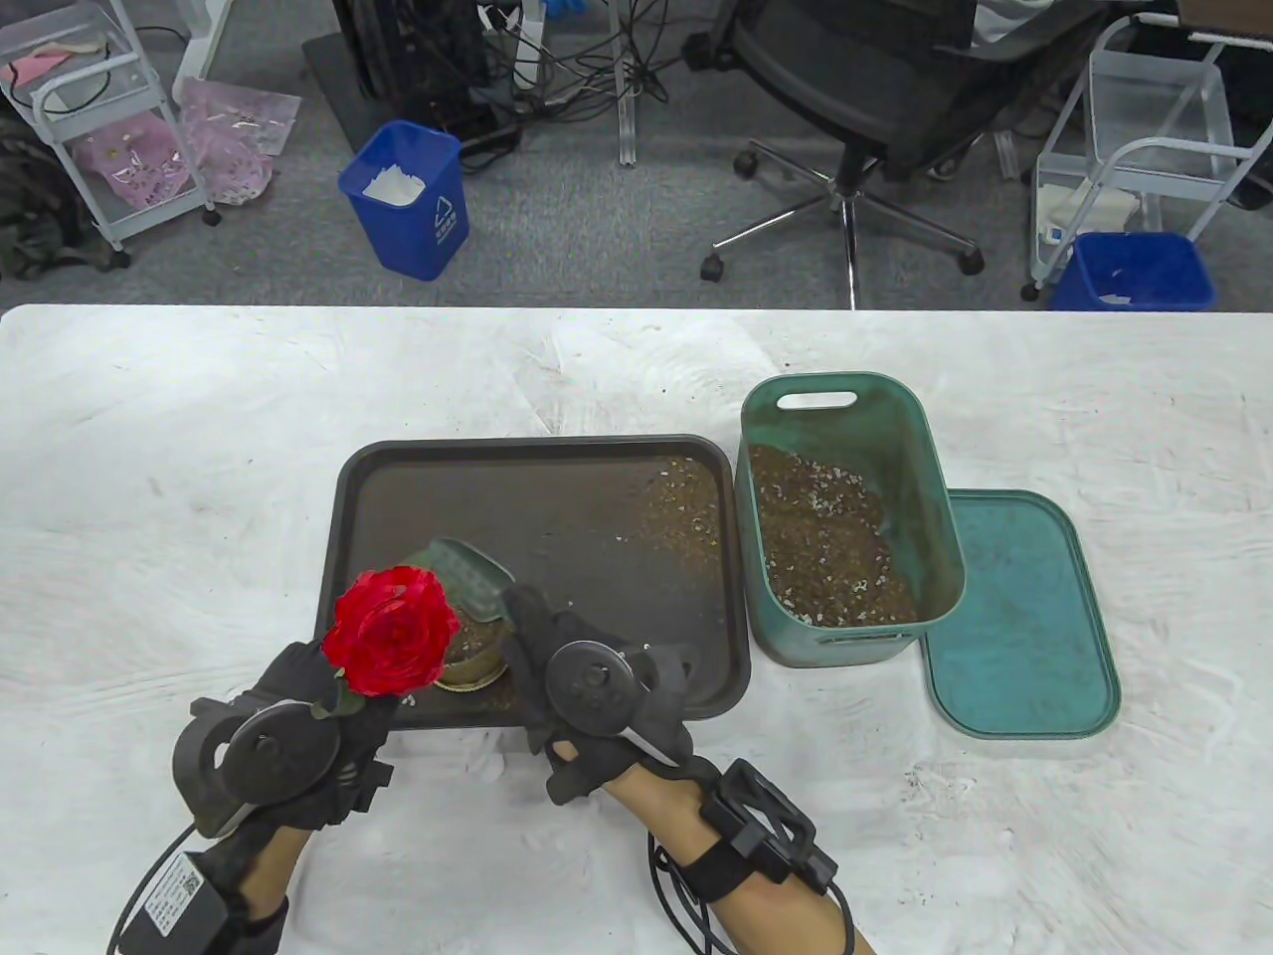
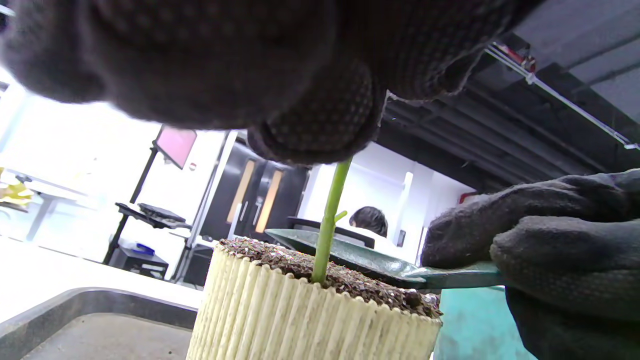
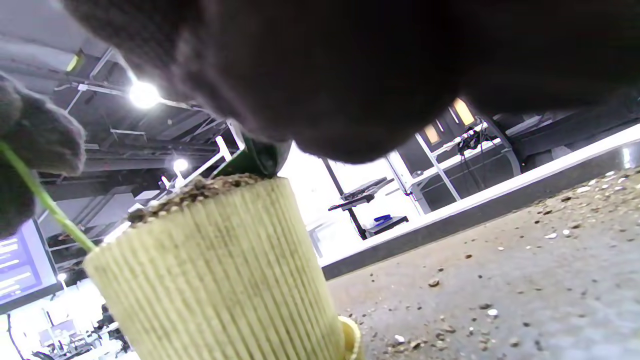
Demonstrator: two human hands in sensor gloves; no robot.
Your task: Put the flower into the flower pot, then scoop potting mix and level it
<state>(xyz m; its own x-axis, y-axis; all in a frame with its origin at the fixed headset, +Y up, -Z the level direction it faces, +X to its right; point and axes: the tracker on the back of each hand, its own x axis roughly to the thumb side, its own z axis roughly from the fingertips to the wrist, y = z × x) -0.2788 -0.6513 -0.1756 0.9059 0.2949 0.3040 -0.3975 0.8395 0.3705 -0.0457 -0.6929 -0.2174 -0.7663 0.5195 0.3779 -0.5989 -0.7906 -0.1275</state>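
Note:
A red rose stands in a cream ribbed flower pot at the front left of the dark tray. My left hand pinches its green stem just above the soil. The pot is filled to the rim with brown potting mix. My right hand grips a green scoop, whose blade lies flat across the top of the mix beside the stem. The bloom hides most of the pot from above.
A green tub holding potting mix stands right of the tray, its lid lying flat beyond it. Spilled mix dots the tray's right side. White cloth covers the table; an office chair and blue bins stand on the floor behind.

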